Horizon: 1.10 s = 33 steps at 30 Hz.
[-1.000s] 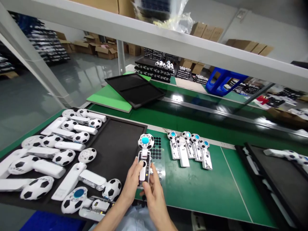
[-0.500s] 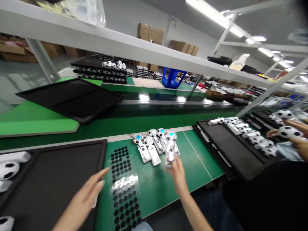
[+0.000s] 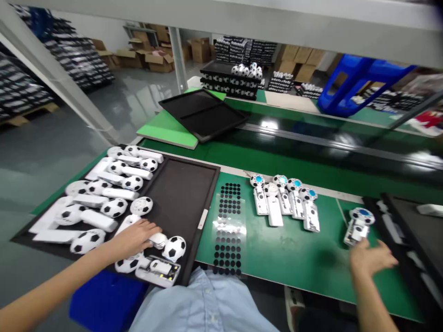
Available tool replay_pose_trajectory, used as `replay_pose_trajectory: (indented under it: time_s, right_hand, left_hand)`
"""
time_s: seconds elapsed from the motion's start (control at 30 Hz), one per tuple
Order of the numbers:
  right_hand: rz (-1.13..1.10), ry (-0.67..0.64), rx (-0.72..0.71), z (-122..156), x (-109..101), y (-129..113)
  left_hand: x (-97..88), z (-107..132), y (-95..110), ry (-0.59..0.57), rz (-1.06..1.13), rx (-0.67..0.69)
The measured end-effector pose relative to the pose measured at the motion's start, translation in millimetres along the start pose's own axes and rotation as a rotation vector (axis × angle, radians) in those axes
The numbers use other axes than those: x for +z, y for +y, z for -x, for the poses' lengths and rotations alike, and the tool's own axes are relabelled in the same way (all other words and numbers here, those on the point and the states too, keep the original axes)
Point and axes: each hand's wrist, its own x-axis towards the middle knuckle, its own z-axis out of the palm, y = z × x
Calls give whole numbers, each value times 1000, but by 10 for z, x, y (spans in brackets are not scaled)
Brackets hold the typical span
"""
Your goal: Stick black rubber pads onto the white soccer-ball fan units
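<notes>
My left hand (image 3: 136,237) reaches into the black tray (image 3: 176,193) on the left. Its fingers curl over the white handle of a soccer-ball-headed device (image 3: 175,249), beside an opened one (image 3: 159,270) with its inner parts showing. Far to the right, my right hand (image 3: 370,258) has its thumb side at the lower end of another soccer-ball-headed device (image 3: 358,226) with a blue disc on its head; some fingers stretch away to the right. Between the hands, several similar devices (image 3: 296,200) lie in a row on the green bench (image 3: 277,249), most with open handles.
A clear sheet of black round stickers (image 3: 228,230) lies beside the left tray. Stacked trays (image 3: 411,235) stand at the right edge. Beyond the bench are a black tray (image 3: 204,115) on a green board (image 3: 166,129) and a blue stool (image 3: 360,87). A shelf beam (image 3: 242,18) crosses above.
The view has turned left and down. My left hand has moved from beside the sticker sheet onto a device in the tray. My right hand is now farther right of the row.
</notes>
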Motion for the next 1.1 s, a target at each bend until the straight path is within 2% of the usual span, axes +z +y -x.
replay_pose_trajectory:
  time_s: [0.07,0.1,0.17,0.23,0.33,0.43,0.53,0.73,0.83,0.97,1.1]
  right_hand:
    - [-57,-114,-75,368,193,-254]
    - [-96,-217,-136,612,342,-405]
    - [-165,-470,-284,1146,693,-726]
    - [-200,-652,-413,1623,1025,-1026]
    - [-171,-753,-518,2037,1347,-1314]
    - [-82,-763,-538,2148,1469,-1388]
    - [-4,-751,-517,2173,1503,-1372]
    - [-8,-747,-446,2216,1531,-1416]
    - [-94,-759,-407,2205,1521,-1432]
    - [-264,-798,-308,2133,1474,-1433]
    - [-457,-868,-187,2051,1313,-1575]
  left_hand:
    - [45,-12,-38,101,114,-2]
    - [46,-23,-25,175,226,-53]
    - [-4,-60,106,340,563,-216]
    - [-103,-119,368,430,1005,-338]
    - [-226,-214,819,409,1615,-349]
    - [-218,-262,1114,369,1885,-380]
    - [-115,-248,1243,346,1962,-356]
    - [58,-230,1371,358,1916,-232]
    - [114,-266,1405,329,1885,-192]
    - [186,-324,1424,347,1848,-195]
    - [203,-367,1447,345,1846,-186]
